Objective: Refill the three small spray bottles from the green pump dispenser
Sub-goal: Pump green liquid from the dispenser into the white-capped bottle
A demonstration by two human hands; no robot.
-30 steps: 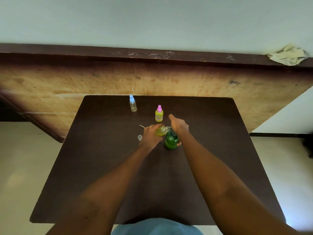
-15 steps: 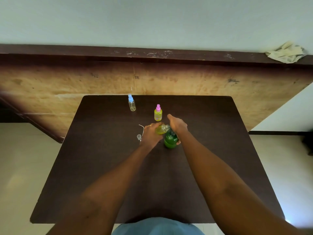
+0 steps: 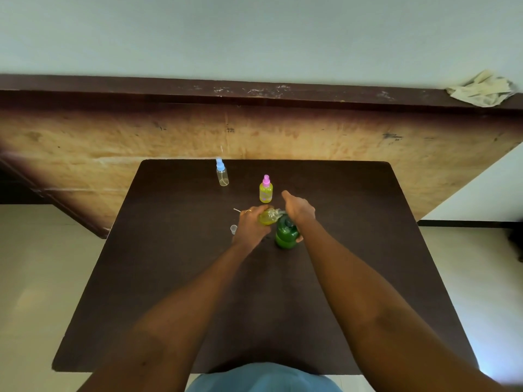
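A green pump dispenser [image 3: 285,234] stands mid-table. My right hand [image 3: 299,208] rests on its pump head, thumb side down along the bottle. My left hand [image 3: 250,224] grips a small open spray bottle [image 3: 268,217], yellow-green with liquid, tilted with its mouth at the pump's nozzle. A pink-capped spray bottle [image 3: 266,190] full of yellow liquid stands just behind. A blue-capped, nearly empty clear spray bottle [image 3: 222,173] stands at the far edge.
A small clear cap [image 3: 233,229] and a thin white dip tube [image 3: 236,210] lie left of my left hand on the dark brown table [image 3: 169,278]. A wooden panel rises behind the table. A crumpled cloth [image 3: 481,88] sits on the ledge at top right.
Both hands stay on the small bottle and the pump. The view has shifted only slightly.
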